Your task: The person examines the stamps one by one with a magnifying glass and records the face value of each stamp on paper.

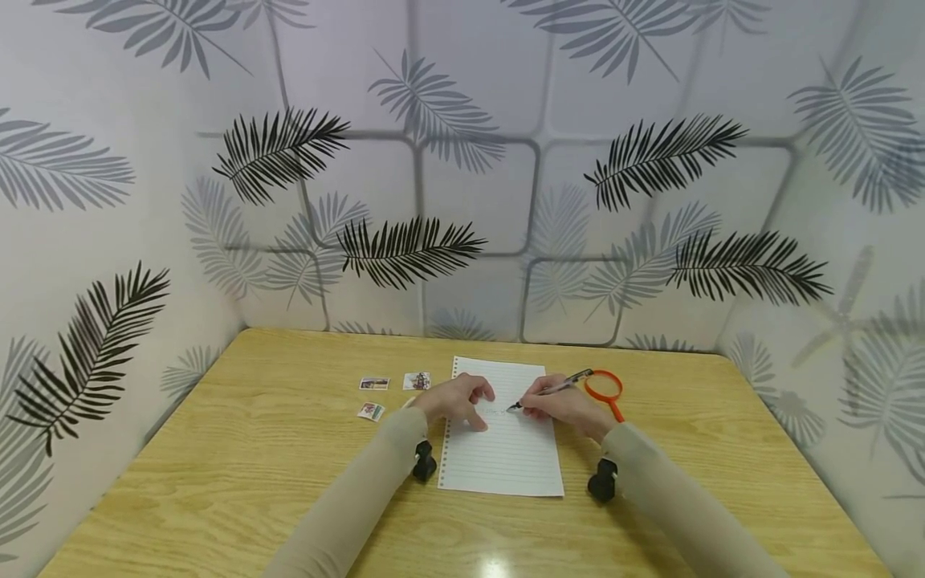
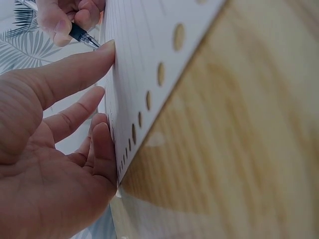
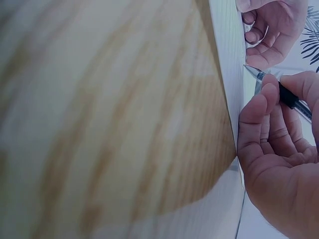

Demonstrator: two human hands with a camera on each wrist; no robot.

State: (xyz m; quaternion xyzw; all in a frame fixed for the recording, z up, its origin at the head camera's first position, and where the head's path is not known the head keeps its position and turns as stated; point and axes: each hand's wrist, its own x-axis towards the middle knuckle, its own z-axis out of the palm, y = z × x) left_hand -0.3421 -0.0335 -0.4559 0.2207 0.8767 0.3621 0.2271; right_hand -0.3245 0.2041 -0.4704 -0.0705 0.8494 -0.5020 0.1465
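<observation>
A lined sheet of paper [image 1: 499, 466] with punched holes down its left edge lies on the wooden table. My right hand [image 1: 571, 408] pinches a pen [image 1: 567, 384], its tip at the paper beside a short line of faint writing [image 1: 493, 412]. In the right wrist view the pen [image 3: 288, 95] shows a black grip and a clear barrel, held between thumb and fingers. My left hand [image 1: 457, 397] rests on the sheet's left side, fingers loosely bent, holding nothing. The left wrist view shows the thumb [image 2: 75, 69] touching the paper near the pen tip.
An orange-red magnifying glass [image 1: 604, 387] lies right of the paper, its handle partly behind my right hand. Several small stamp-like pictures [image 1: 374, 384] lie to the left, one partly hidden by my left hand. A patterned wall [image 1: 477, 305] rises behind the table [image 1: 289, 449].
</observation>
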